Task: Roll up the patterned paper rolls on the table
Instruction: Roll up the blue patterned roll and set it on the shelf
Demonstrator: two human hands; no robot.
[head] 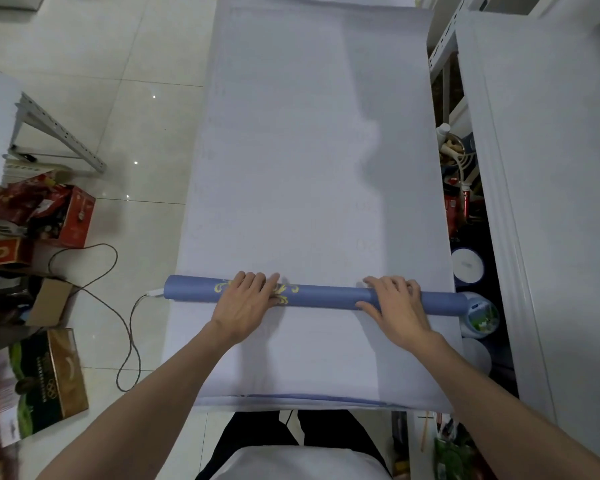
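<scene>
Single head-mounted wide-angle view, looking steeply down and forward along long white paper-covered table (312, 150). Camera close above near table edge; wearer's forearms enter from bottom corners. Edges show glossy tiled floor (118, 98) at left, cluttered gap at right.

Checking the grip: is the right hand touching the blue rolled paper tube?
Touching. The head view shows the right hand laid over the blue rolled paper tube, fingers draped across its top, no gap visible.
</scene>
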